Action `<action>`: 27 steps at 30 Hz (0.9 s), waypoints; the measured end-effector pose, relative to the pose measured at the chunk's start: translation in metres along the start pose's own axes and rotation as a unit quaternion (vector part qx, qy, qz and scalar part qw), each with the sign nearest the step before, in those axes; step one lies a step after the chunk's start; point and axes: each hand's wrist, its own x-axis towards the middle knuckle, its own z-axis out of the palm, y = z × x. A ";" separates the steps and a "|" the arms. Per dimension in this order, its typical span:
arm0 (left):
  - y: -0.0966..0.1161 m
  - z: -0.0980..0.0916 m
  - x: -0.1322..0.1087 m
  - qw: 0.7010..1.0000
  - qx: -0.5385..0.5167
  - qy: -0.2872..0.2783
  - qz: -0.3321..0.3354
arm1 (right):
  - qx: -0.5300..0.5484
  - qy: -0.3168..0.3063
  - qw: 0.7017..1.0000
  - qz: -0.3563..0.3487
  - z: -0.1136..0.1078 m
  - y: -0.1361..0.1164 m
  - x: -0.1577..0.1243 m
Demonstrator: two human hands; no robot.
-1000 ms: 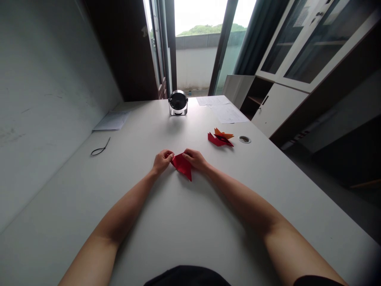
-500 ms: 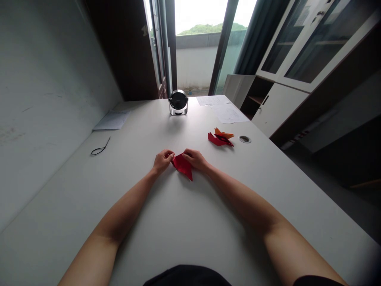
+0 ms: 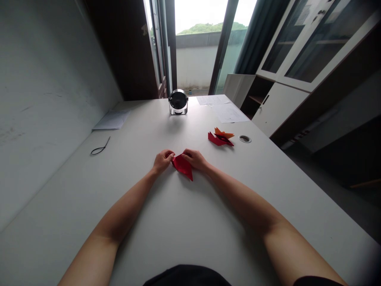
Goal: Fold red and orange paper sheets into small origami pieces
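A folded piece of red paper (image 3: 183, 167) lies on the white table (image 3: 184, 222) in front of me, its point aimed toward me. My left hand (image 3: 162, 160) is curled, its fingertips pinching the paper's left corner. My right hand (image 3: 195, 159) is also closed, pressing on the paper's top right edge. Both forearms rest low over the table.
Folded red and orange paper shapes (image 3: 220, 137) lie to the right, beside a round cable hole (image 3: 244, 139). A small desk fan (image 3: 177, 102) stands at the far edge. White sheets (image 3: 228, 113) and a paper (image 3: 111, 120) lie farther off; a black cable tie (image 3: 100, 149) is at the left.
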 end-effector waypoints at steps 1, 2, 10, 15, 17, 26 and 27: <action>0.000 0.000 0.000 1.000 0.001 -0.001 0.001 | -0.001 0.000 1.000 -0.001 0.000 0.000 0.000; 0.001 0.000 0.000 1.000 0.003 -0.002 0.003 | -0.002 0.000 1.000 -0.002 0.000 0.001 0.000; 0.003 0.000 -0.001 1.000 0.020 -0.016 0.009 | -0.013 -0.002 1.000 -0.006 0.001 0.001 0.001; 0.003 0.000 -0.001 0.999 0.027 -0.020 0.009 | -0.015 0.000 1.000 -0.010 0.001 0.001 0.001; 0.003 0.000 -0.002 0.999 0.027 -0.022 0.014 | -0.015 -0.001 1.000 -0.011 0.001 0.001 0.001; 0.008 -0.002 -0.002 0.998 0.047 -0.030 0.016 | -0.019 -0.005 1.000 -0.008 0.000 -0.001 0.001; 0.008 -0.003 -0.002 0.998 0.047 -0.031 0.016 | -0.019 -0.006 1.000 -0.009 0.000 -0.001 0.001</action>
